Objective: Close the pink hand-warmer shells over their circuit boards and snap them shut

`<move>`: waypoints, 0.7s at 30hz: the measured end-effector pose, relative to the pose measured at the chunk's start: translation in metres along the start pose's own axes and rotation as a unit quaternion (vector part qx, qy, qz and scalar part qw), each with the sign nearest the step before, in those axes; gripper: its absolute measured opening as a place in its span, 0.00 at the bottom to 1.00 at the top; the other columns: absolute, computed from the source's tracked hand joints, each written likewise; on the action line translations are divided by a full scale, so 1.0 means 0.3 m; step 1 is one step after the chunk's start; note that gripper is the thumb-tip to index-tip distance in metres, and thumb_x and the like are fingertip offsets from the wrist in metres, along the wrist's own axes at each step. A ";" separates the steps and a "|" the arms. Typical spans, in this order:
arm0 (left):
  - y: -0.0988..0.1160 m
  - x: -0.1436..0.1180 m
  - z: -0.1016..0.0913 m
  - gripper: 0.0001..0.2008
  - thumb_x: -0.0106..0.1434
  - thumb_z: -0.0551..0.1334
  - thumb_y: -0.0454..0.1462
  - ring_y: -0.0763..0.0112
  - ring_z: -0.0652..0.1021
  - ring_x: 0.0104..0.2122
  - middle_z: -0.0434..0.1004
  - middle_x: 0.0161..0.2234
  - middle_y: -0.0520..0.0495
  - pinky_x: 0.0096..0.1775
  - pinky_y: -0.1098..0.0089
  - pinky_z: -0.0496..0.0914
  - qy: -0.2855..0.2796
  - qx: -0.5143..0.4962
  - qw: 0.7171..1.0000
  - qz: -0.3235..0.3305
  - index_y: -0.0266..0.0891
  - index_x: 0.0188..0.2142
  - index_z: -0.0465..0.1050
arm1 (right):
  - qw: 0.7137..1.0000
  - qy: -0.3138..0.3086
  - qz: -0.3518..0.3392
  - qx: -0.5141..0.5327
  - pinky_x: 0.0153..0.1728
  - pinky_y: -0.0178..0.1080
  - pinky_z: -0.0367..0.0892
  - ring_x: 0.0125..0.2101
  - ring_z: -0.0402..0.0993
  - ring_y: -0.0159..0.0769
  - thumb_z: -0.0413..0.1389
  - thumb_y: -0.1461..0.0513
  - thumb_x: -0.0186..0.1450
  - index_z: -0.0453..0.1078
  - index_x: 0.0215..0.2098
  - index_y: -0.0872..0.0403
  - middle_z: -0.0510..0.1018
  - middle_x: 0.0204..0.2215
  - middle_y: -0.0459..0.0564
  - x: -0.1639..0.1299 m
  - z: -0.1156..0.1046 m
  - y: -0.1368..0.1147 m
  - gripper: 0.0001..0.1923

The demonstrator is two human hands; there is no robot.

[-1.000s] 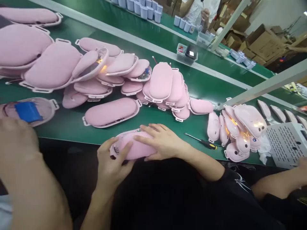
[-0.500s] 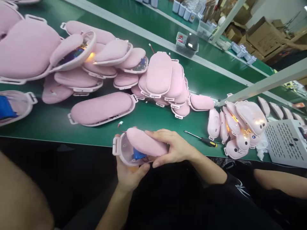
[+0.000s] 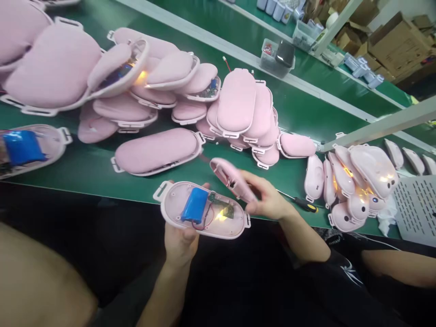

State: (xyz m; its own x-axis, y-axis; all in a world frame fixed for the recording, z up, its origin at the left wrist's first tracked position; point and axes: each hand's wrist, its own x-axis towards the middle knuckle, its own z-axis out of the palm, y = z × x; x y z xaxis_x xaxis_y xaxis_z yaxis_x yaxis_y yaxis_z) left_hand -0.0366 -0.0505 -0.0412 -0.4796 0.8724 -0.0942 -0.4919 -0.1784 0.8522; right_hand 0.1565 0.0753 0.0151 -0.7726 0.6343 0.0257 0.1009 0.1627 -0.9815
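The left hand [image 3: 182,243] cradles an open pink shell half [image 3: 204,210] from below, fingers curled up around its underside and thumb at the near rim — the shell lies flat, cavity up, just over the near edge of the green belt [image 3: 299,118]. Inside it sit a blue battery pack [image 3: 195,205], a small circuit board [image 3: 223,209] beside it toward the right hand, and a lit amber glow [image 3: 220,216] by the board; thin red wires loop from the battery. No writing on the battery or board can be read.

The right hand [image 3: 269,200] is just beside the shell's far right end, fingers closed in a pinch on the pink padded cover [image 3: 230,178], which is held tilted and lifted clear of the shell. Just beyond the right wrist, a screwdriver [image 3: 301,203] with a yellow-and-black handle lies on the belt.

Ahead of both hands lies a single closed pink unit [image 3: 156,151], and beyond it a heap of pink units [image 3: 238,109]. To the right of the right hand, a cluster of pink shells [image 3: 354,181] stands on edge, some glowing amber. No brand or label is legible anywhere.
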 end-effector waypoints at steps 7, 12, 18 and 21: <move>0.020 0.066 -0.068 0.63 0.55 0.73 0.77 0.34 0.78 0.73 0.75 0.75 0.29 0.72 0.40 0.77 -0.093 0.071 0.993 0.032 0.48 0.79 0.67 | 0.937 -0.013 -0.108 -0.331 0.74 0.58 0.76 0.75 0.75 0.57 0.70 0.53 0.73 0.55 0.87 0.46 0.71 0.80 0.64 0.059 0.053 -0.065 0.51; 0.174 0.340 -0.215 0.45 0.65 0.79 0.60 0.24 0.62 0.80 0.68 0.78 0.27 0.80 0.25 0.53 0.057 0.516 0.819 0.245 0.43 0.73 0.76 | 0.897 -0.002 -0.116 -0.427 0.76 0.60 0.74 0.75 0.75 0.59 0.68 0.52 0.73 0.63 0.83 0.52 0.74 0.77 0.63 0.326 -0.082 -0.224 0.45; 0.211 0.490 -0.253 0.37 0.66 0.77 0.51 0.26 0.75 0.65 0.69 0.70 0.24 0.67 0.29 0.73 -0.016 0.675 0.703 0.222 0.42 0.71 0.79 | 0.799 -0.037 -0.091 -0.593 0.67 0.66 0.78 0.70 0.76 0.69 0.65 0.54 0.74 0.61 0.85 0.47 0.71 0.80 0.61 0.685 -0.107 -0.431 0.44; 0.169 0.397 -0.280 0.33 0.66 0.77 0.50 0.35 0.77 0.60 0.72 0.63 0.29 0.64 0.36 0.77 -0.046 0.673 0.691 0.260 0.45 0.68 0.80 | 0.768 -0.042 -0.036 -0.639 0.67 0.66 0.78 0.71 0.74 0.71 0.68 0.50 0.74 0.56 0.87 0.49 0.66 0.82 0.64 0.835 -0.127 -0.452 0.49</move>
State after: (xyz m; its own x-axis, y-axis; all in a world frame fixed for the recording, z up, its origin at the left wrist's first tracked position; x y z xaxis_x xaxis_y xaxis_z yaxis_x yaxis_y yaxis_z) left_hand -0.1797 0.0062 -0.0523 -0.2589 0.8857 0.3853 0.8810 0.0530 0.4701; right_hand -0.0269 0.2410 0.1619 -0.8371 0.5470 0.0071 0.5471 0.8370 0.0096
